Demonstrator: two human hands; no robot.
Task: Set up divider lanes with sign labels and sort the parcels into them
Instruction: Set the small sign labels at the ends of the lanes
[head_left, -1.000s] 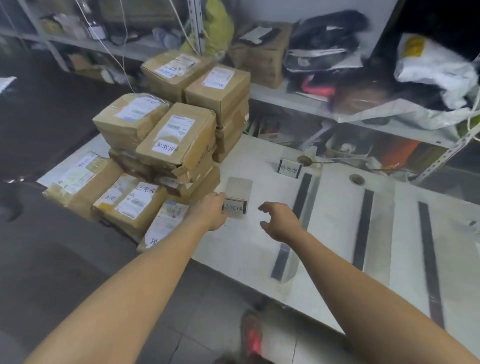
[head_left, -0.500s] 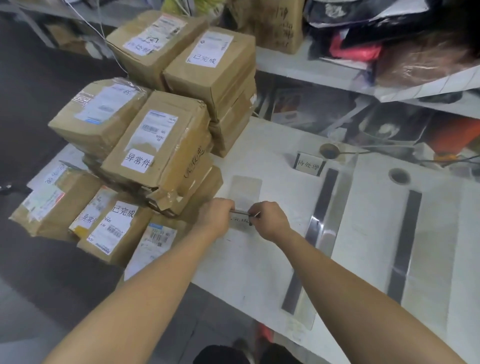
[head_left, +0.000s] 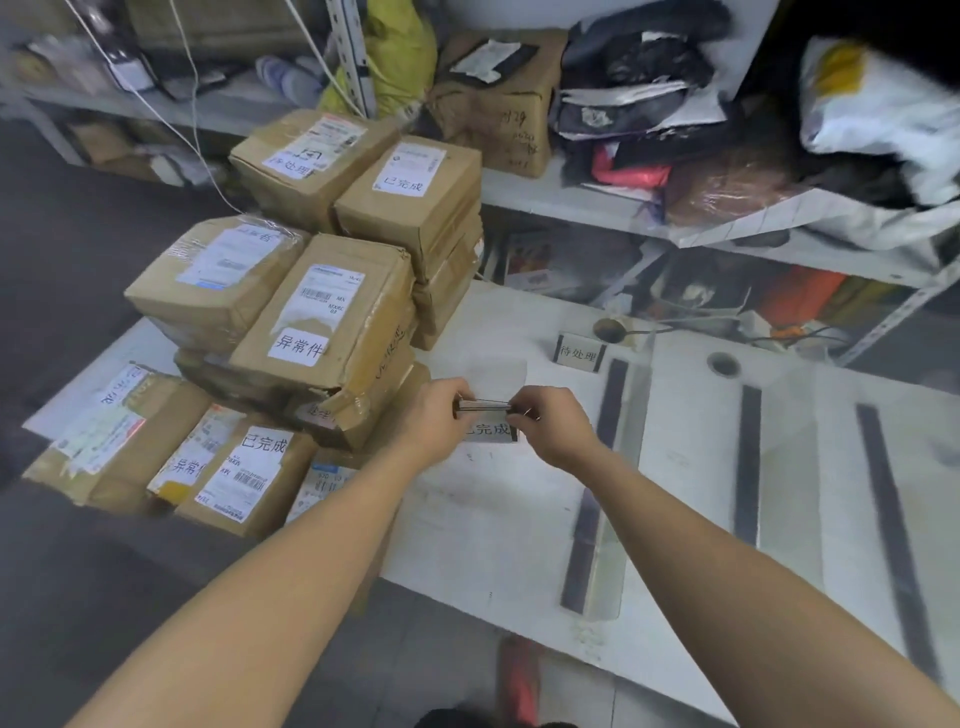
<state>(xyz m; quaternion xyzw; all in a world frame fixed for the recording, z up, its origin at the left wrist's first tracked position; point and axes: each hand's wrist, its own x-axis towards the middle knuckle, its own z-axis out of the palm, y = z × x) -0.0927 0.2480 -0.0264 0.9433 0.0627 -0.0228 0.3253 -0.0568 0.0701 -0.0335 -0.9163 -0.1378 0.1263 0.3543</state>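
1. Beside the parcel stack (head_left: 322, 312), over the white surface (head_left: 493, 519), the left hand (head_left: 434, 415) and right hand (head_left: 553, 426) now both pinch the ends of the "已完成" sign label (head_left: 488, 428); a second ago only the left held it.
2. It sits left of the first divider strip (head_left: 597, 493), apart from the second sign (head_left: 580, 353).
3. Labelling is probably unfinished; parcels remain unsorted.

We see brown cardboard parcels (head_left: 374, 322) patched with white paper labels (head_left: 298, 347) printed in black characters and barcodes. Our white tabletop (head_left: 493, 519) is barred by long black divider strips (head_left: 748, 457), and the small white sign card (head_left: 488, 429) shows black characters. We note a bright yellow plastic bag (head_left: 400, 62) and a white sack (head_left: 883, 104) patched yellow
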